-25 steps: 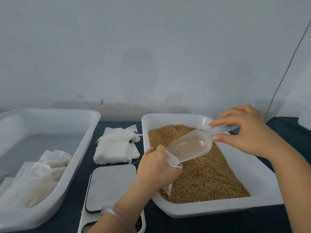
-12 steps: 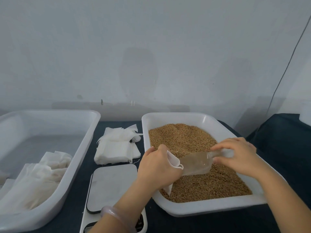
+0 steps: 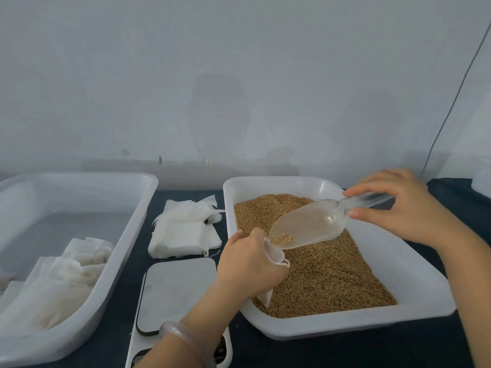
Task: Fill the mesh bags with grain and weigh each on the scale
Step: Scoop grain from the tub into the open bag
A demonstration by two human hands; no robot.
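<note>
Left hand (image 3: 249, 264) gripped mesh bag (image 3: 276, 254), fingers (image 3: 255, 237) curled round its mouth, above near-left part of grain (image 3: 332, 272) in white tray (image 3: 414, 293). Right hand (image 3: 398, 205) pinched handle of clear scoop (image 3: 310, 224), tipped toward bag mouth, few grains at lip. Scale (image 3: 175, 290) on table (image 3: 345, 351), just left of tray; spare bags (image 3: 183, 235) behind it.

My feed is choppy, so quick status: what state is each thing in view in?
left hand, grips the mesh bag at its mouth.
mesh bag, held at the tip of the scoop; fill hidden.
right hand, pinches the scoop handle.
scoop, tilted toward the bag, few grains at its tip.
grain tray, holds grain.
scale, platform bare.
spare bags, stacked flat, untouched.
left bin, holds white bags.
</note>
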